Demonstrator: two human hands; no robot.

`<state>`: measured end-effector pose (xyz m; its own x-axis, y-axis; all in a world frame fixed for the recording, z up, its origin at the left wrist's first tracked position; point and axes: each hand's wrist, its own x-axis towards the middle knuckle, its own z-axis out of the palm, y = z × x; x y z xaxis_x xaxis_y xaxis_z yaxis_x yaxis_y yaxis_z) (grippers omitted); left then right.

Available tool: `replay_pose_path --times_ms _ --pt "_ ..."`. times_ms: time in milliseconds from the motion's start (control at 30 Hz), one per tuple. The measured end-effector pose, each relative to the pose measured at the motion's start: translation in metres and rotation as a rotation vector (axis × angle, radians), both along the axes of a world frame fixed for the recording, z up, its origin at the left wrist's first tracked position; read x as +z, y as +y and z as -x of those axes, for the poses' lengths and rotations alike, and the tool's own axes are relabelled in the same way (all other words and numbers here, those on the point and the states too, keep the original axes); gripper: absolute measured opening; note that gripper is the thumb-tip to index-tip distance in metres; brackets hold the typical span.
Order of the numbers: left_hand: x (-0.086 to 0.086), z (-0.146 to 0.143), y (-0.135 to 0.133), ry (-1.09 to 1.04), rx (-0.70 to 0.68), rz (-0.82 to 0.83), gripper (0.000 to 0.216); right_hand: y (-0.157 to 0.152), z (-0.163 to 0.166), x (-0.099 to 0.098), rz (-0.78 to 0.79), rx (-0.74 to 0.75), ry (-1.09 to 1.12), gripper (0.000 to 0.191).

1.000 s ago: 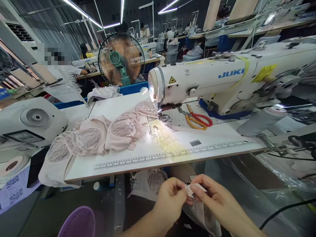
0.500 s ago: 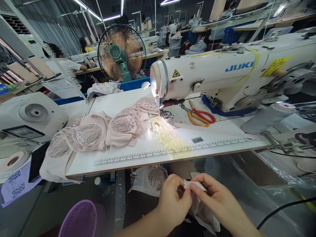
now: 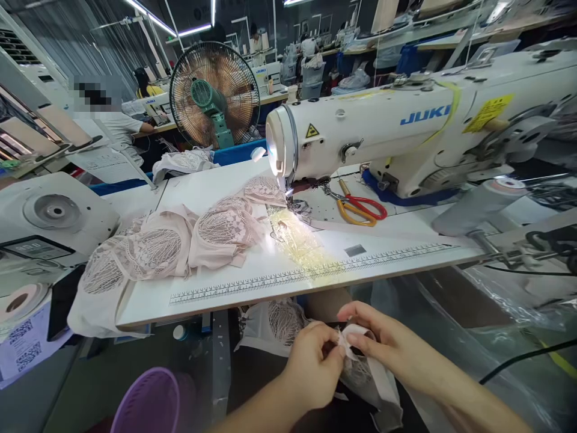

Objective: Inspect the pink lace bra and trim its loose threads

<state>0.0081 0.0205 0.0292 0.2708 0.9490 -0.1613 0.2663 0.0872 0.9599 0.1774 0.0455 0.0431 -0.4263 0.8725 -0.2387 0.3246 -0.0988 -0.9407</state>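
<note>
Since the earlier frame both hands have risen slightly; left hand (image 3: 315,364) and right hand (image 3: 383,346) pinch the fabric piece (image 3: 360,367) taut at 6 o'clock, below the worktop (image 3: 252,282) edge.

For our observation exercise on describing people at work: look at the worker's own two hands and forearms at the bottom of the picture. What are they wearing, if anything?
Nothing is worn. The left hand and the right hand are bare: no gloves, rings or thimbles show. Both forearms are uncovered as far as the picture's lower edge, with no sleeve, cuff, watch or bracelet in view. The fingernails that show look short and unpainted.
</note>
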Motion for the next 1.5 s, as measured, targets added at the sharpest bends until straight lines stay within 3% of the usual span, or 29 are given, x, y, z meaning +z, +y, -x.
replay_pose_path --times_ms 133,300,367,433,600,767,1000,1100,1200,1367,1500 --pt "-0.007 -0.002 0.001 -0.116 0.068 0.083 0.006 0.000 -0.001 -0.003 -0.136 -0.069 -0.052 0.026" --pt "-0.010 -0.004 0.002 -0.193 0.118 0.158 0.006 -0.015 -0.006 -0.002 -0.715 -0.227 -0.249 0.015" --pt "-0.007 -0.004 0.002 -0.155 0.129 0.126 0.007 -0.023 -0.006 -0.001 -0.779 -0.145 -0.329 0.014" --pt "-0.004 -0.004 0.002 -0.064 0.130 0.063 0.008 -0.029 -0.003 0.000 -0.754 -0.063 -0.388 0.016" --pt "0.001 -0.004 0.000 0.118 0.091 -0.123 0.009 -0.031 0.007 -0.007 -0.740 -0.118 -0.392 0.022" --pt "0.006 -0.002 -0.004 0.233 0.022 -0.229 0.011 -0.030 0.009 -0.007 -0.656 -0.074 -0.426 0.022" --pt "0.007 -0.004 -0.004 0.294 -0.024 -0.213 0.010 -0.026 0.015 -0.008 -0.901 -0.057 -0.525 0.022" --pt "0.004 -0.004 -0.002 0.286 -0.024 -0.155 0.011 -0.024 0.016 -0.008 -0.927 -0.025 -0.487 0.022" --pt "0.003 -0.005 0.000 0.240 -0.012 -0.068 0.013 -0.020 0.015 -0.004 -0.848 0.003 -0.431 0.022" --pt "0.005 -0.006 0.002 0.121 0.004 0.005 0.011 -0.014 0.008 0.004 -0.489 0.080 -0.276 0.027" --pt "0.003 -0.006 0.003 0.122 -0.013 -0.030 0.010 -0.013 0.004 0.000 -0.425 0.047 -0.212 0.028"
